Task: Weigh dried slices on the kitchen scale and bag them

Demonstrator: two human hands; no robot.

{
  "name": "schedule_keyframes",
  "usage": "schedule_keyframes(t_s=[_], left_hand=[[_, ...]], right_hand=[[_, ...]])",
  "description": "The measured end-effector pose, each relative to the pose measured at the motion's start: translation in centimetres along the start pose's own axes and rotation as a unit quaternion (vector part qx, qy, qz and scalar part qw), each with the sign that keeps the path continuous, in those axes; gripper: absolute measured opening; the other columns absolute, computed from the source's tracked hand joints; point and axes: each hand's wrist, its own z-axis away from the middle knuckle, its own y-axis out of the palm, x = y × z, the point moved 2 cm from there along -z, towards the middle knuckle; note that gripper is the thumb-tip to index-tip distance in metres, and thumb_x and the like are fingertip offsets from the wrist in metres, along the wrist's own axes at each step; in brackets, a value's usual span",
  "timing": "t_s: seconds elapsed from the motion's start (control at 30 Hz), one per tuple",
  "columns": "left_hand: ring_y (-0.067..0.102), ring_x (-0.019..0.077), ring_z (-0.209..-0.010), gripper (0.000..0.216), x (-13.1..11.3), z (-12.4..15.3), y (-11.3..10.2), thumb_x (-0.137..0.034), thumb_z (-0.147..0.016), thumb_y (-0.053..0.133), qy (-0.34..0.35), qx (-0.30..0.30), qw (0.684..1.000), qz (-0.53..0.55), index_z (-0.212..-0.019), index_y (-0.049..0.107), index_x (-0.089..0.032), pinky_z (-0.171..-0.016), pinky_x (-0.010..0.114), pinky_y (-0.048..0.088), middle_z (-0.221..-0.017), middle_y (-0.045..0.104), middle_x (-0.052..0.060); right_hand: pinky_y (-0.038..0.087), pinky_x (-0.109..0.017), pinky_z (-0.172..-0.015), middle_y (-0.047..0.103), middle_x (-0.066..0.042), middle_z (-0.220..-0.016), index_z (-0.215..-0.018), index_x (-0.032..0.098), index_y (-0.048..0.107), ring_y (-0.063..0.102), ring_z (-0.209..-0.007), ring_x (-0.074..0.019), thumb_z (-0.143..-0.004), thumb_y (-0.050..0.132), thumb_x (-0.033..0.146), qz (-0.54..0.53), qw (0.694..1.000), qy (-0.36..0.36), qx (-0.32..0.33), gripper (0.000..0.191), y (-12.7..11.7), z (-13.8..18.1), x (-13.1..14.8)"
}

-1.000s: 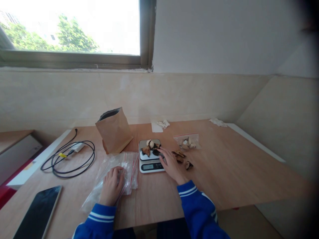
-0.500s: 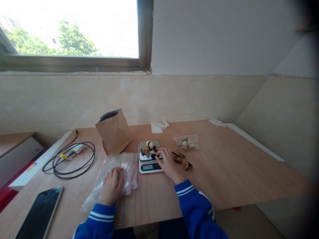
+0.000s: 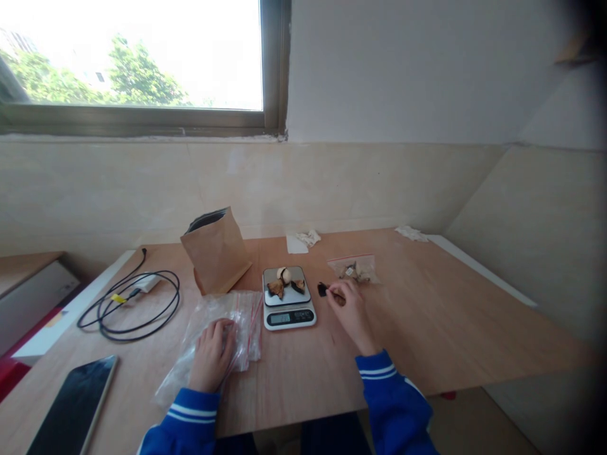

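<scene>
My right hand, fingers pinched, holds a small dark dried piece just to the right of the scale. More dried brown pieces lie on the table, largely hidden by that hand. On the plate of the white kitchen scale rest a pale round piece with a dark band, a brown dried piece and a dark-edged one. The scale's display is lit, its digits too small to read. My left hand lies with loosely bent fingers on a stack of clear zip bags.
Behind the bags stands an open brown paper pouch. A clear zip bag with pale pieces lies at the back right. Leftward are a coiled black cable with a white adapter, and a dark tablet or phone. Crumpled tissue lies near the wall.
My right hand has moved right from the scale plate, carrying a dark piece off it to beside the scale. My left hand stays on the bags.
</scene>
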Motion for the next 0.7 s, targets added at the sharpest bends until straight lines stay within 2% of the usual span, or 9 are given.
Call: schedule_keyframes(t_s=[0.13,0.23,0.33,0.43,0.5,0.7], left_hand=[[0.059,0.0239,-0.093,0.020,-0.2,-0.1,-0.1,-0.028,-0.091,0.039,0.001,0.002,1.000,-0.003,-0.104,0.054,-0.021,-0.078,0.042,0.045,-0.105,0.060,0.009],[0.058,0.0241,-0.094,0.021,-0.2,-0.1,-0.1,-0.028,-0.092,0.038,-0.003,0.004,1.000,-0.004,-0.104,0.054,-0.021,-0.078,0.043,0.045,-0.105,0.060,0.009],[0.058,0.0242,-0.094,0.021,-0.1,-0.1,-0.1,-0.028,-0.091,0.038,-0.002,0.005,1.000,-0.003,-0.104,0.053,-0.021,-0.079,0.043,0.045,-0.106,0.060,0.009],[0.058,0.0244,-0.093,0.020,-0.1,-0.1,-0.1,-0.027,-0.091,0.039,0.004,0.003,1.000,-0.002,-0.104,0.053,-0.021,-0.077,0.044,0.045,-0.105,0.060,0.009],[0.058,0.0245,-0.092,0.020,-0.1,0.0,-0.2,-0.028,-0.091,0.039,0.007,-0.001,1.000,-0.003,-0.103,0.054,-0.021,-0.077,0.044,0.045,-0.104,0.060,0.010],[0.059,0.0240,-0.093,0.021,-0.3,-0.1,-0.3,-0.029,-0.091,0.039,0.003,-0.002,1.000,-0.006,-0.103,0.055,-0.021,-0.078,0.042,0.046,-0.104,0.061,0.009]], right_hand=[[0.042,-0.036,-0.074,0.060,-0.009,-0.083,-0.078,0.019,0.056,0.056,-0.079,-0.0234,-0.085,0.047,0.029,0.099,0.990,0.081,-0.053,0.016,-2.5,0.1,-4.2],[0.042,-0.038,-0.075,0.061,-0.011,-0.088,-0.086,0.018,0.058,0.056,-0.081,-0.0242,-0.086,0.046,0.029,0.115,0.988,0.090,-0.056,0.016,-3.1,0.4,-5.7],[0.042,-0.040,-0.081,0.060,-0.011,-0.095,-0.094,0.018,0.059,0.055,-0.091,-0.0254,-0.087,0.043,0.028,0.087,0.995,0.045,-0.027,0.019,-2.4,0.7,-5.4],[0.040,-0.041,-0.086,0.060,-0.010,-0.103,-0.100,0.020,0.059,0.053,-0.098,-0.0259,-0.087,0.042,0.025,0.080,0.996,-0.001,0.044,0.022,-1.0,1.0,-4.2],[0.039,-0.043,-0.088,0.060,-0.010,-0.109,-0.105,0.021,0.058,0.051,-0.101,-0.0267,-0.087,0.043,0.024,0.093,0.993,-0.008,0.076,0.024,-0.4,1.1,-3.7],[0.039,-0.045,-0.088,0.056,-0.011,-0.114,-0.113,0.021,0.056,0.050,-0.103,-0.0278,-0.083,0.051,0.027,0.107,0.991,-0.011,0.081,0.031,-0.2,2.5,-4.5]])
